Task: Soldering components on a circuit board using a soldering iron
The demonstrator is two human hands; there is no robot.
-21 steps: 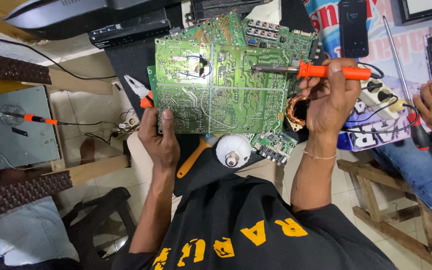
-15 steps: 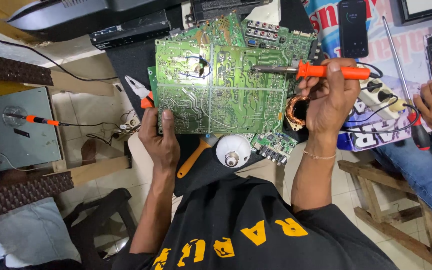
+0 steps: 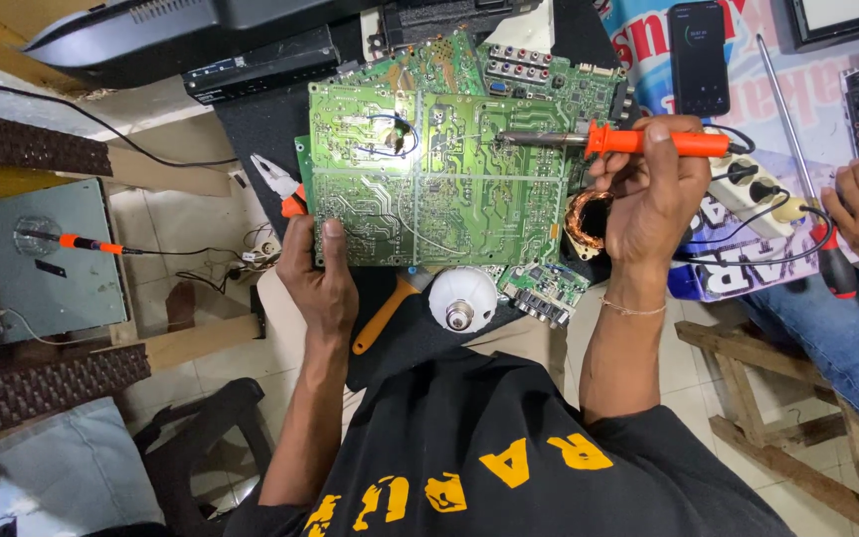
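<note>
Two hands are kept apart over a green board.
The left hand (image 3: 318,278) is clamped on the green board (image 3: 434,179) in the middle top of the frame. The orange soldering iron (image 3: 638,142) is gripped by the right hand (image 3: 653,194), its tip on the board.

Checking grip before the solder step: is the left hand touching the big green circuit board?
Touching. The head view shows the left hand clamping the green circuit board at its lower left edge, thumb lying flat on its face.

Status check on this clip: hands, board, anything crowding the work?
Left hand gripping green circuit board at lower edge. Right hand holding orange soldering iron, tip over board. White bulb and copper coil close by.
</note>
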